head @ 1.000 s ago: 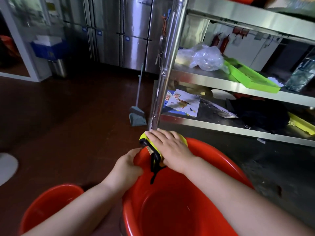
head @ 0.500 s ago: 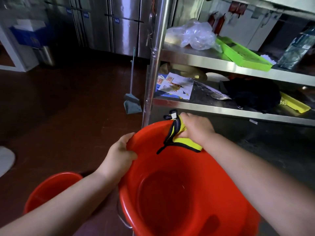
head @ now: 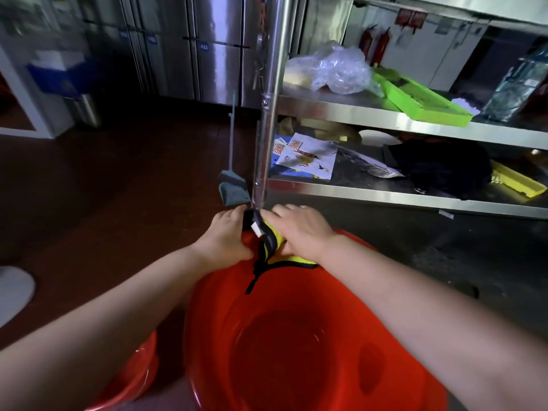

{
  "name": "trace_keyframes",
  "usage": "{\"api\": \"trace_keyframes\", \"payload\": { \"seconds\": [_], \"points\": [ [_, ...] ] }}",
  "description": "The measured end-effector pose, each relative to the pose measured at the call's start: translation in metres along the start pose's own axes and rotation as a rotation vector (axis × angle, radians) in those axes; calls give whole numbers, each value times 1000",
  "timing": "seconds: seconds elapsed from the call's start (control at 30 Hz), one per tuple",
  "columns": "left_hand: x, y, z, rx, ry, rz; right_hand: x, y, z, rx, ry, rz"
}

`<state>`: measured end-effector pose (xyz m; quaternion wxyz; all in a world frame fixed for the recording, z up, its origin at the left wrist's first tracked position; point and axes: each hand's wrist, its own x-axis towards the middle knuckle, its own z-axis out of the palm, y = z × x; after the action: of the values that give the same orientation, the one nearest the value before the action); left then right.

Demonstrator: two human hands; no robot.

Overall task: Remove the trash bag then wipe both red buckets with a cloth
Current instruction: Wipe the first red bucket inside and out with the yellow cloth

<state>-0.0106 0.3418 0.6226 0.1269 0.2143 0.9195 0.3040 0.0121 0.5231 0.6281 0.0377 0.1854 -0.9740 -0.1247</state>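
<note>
Since 0.5 s ago the left hand (head: 225,241) has slid along the rim toward the shelf post (head: 268,114), now just beside the cloth (head: 271,247). Right hand (head: 299,229) lies flat, fingers straight, pressing the cloth on the bucket (head: 296,351) rim below the post. Left fingers hidden; grip cannot be told. Second bucket (head: 136,378) left of it. Judgement: keep even pressure, follow the rim round.

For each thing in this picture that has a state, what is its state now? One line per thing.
Large red plastic bucket: upright, nothing inside, no bag.
Yellow cloth with black edging: draped over the bucket's far rim.
Right hand: pressing the cloth onto the rim, fingers straight.
Left hand: gripping the far rim.
Second red bucket: mostly hidden, lower left.
Grey dustpan: standing on the floor.
</note>
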Motion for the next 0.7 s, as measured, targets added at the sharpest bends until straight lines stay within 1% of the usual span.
{"api": "trace_keyframes", "payload": {
  "seconds": [0.13, 0.27, 0.4, 0.47, 0.57, 0.7],
  "points": [
    [4, -7, 6, -204, -133, -225, 3, -5, 5, -13, 46, 60],
    [0, -6, 10, -321, -111, -236, -6, 3, 9, 25, 66, 139],
    [-11, -7, 13, -357, -116, -260, -23, 10, 16, -1, 84, 203],
    [-18, -9, 15, -395, -94, -265, -30, 13, 18, -32, 84, 236],
    [-28, -13, 20, -460, 3, -307, -46, 25, 18, -43, 74, 333],
    [-47, -12, 28, -724, 110, -394, -71, 51, 19, -16, 17, 486]
  ]
}}
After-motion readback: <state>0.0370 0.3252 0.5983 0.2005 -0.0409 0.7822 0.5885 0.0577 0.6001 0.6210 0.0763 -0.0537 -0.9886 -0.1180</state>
